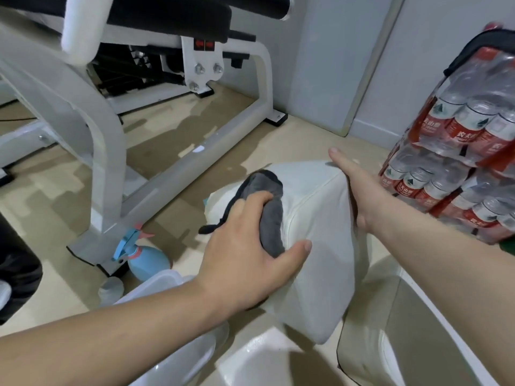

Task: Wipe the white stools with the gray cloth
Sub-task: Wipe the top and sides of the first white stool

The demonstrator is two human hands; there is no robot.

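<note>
Hands work on a tilted white stool (pixel 320 246): left hand (pixel 245 263) fingers grip the gray cloth (pixel 271 218) against it; right hand (pixel 359 190) lies open-fingered on its far side.

Left forearm enters from lower left, reaching forward and right. Left hand (pixel 245 254) knuckles up, fingers curled, thumb stretched out to the right, closed around the gray cloth (pixel 269 215). Right forearm enters from right edge. Right hand (pixel 359 190) flat, fingers extended, index pointing away, palm pressed to the white stool (pixel 315 246).
</note>
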